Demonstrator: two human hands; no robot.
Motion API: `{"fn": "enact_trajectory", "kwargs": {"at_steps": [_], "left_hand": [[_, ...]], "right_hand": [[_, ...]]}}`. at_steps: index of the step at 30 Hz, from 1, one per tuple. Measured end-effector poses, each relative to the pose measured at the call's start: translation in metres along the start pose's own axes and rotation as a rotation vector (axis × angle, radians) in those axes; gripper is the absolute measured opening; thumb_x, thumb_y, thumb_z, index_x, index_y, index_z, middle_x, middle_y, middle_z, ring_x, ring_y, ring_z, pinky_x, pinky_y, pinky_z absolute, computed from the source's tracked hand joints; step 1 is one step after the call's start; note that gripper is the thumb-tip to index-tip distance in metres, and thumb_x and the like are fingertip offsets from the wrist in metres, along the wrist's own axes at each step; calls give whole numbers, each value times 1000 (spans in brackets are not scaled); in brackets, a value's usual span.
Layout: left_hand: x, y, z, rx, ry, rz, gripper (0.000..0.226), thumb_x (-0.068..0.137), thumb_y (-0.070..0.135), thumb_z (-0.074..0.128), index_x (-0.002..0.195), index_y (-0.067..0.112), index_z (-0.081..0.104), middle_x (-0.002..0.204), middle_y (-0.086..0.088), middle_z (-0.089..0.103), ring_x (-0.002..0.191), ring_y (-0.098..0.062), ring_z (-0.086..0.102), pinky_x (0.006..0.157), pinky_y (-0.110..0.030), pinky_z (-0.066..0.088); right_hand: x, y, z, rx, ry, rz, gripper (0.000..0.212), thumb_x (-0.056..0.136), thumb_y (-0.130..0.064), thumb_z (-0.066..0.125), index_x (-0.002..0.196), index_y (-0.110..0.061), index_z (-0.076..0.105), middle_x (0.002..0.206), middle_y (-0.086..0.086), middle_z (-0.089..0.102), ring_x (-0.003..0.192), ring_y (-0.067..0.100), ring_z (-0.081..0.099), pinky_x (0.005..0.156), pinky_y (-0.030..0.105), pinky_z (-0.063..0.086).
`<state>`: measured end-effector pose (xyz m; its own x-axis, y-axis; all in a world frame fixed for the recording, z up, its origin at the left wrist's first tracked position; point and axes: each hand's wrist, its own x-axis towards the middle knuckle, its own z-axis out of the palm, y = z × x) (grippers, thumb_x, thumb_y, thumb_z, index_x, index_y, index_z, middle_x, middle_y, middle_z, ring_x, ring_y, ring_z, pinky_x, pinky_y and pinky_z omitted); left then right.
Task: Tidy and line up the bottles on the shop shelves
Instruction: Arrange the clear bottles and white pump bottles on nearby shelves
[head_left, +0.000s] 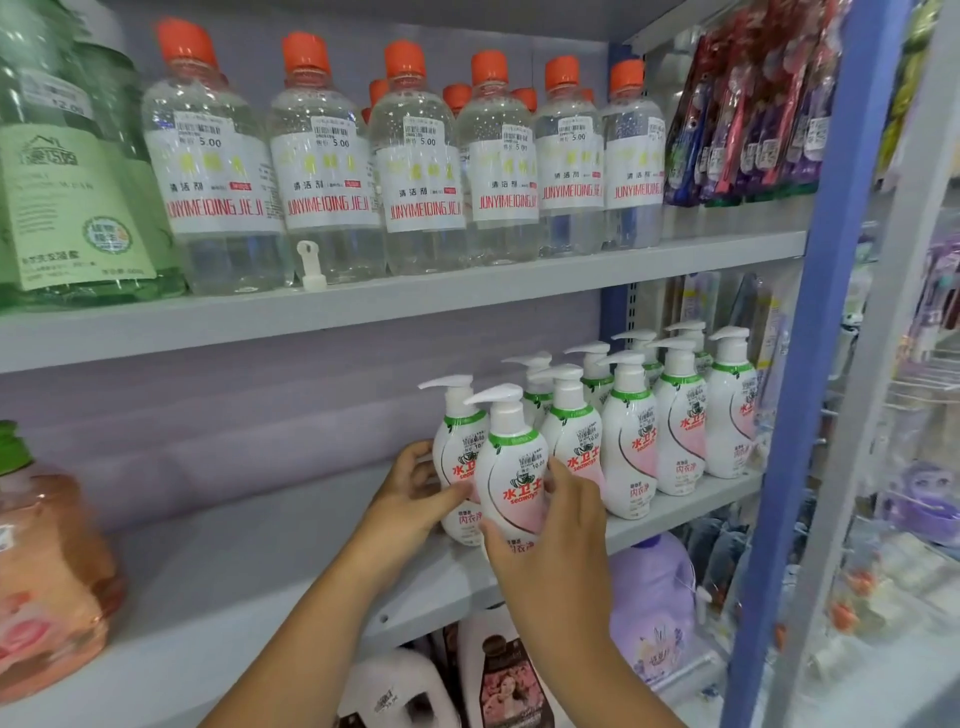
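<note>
Single head-worn wide-angle view, close to grey metal shop shelves (395, 299), facing forward, slightly downward, angled toward the right, edges bowed.

toothbrush packs (748, 109) hanging upper right | blue upright post (810, 312) | wire rack (919, 374) far right

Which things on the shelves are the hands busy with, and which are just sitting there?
Busy with:
- front pump bottle, gripped by the right hand
- pump bottle behind it, held by the left hand
- row of white pump bottles being lined up

Just sitting there:
- orange-capped clear bottles
- green bottle
- loose white cap
- pink jug
</note>
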<state>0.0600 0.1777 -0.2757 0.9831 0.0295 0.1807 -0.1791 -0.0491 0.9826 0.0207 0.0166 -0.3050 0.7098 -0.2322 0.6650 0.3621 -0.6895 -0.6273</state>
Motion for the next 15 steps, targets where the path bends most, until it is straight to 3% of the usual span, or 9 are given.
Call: {"fn": "enact_trajectory", "kwargs": {"at_steps": [3,6,9,11,15], "left_hand": [[4,-1,3,-5,-46,3,48,90,15,74,130,32,52,121,6,72,109,-20,70,88,-49,59],[7,-4,6,-30,-65,14,46,91,12,71,130,30,53,120,3,72,108,-20,70,74,-36,59],[7,-6,8,-45,-47,22,45,91,17,73,129,34,56,116,7,73,109,-17,69,70,-27,56],[8,-8,8,-27,-42,35,44,91,23,72,129,41,56,116,12,72,110,-12,68,72,-27,56],[11,-12,8,-8,-66,12,41,93,31,69,126,52,56,120,15,71,114,-9,66,89,-36,59]], "right_hand": [[1,1,5,3,3,3,85,74,-52,78,143,-19,40,124,-5,45,119,12,40,83,33,55],[0,1,7,19,2,3,83,75,-55,76,142,-21,42,123,-8,45,118,9,40,83,27,51],[-2,1,10,32,0,23,83,74,-51,80,143,-23,43,123,-9,45,120,10,42,86,23,45],[-1,1,11,37,-3,45,85,73,-54,79,144,-25,42,123,-10,43,121,12,45,87,25,48],[0,3,16,86,3,82,85,70,-55,78,143,-29,44,122,-11,43,122,16,47,93,36,52]]}}
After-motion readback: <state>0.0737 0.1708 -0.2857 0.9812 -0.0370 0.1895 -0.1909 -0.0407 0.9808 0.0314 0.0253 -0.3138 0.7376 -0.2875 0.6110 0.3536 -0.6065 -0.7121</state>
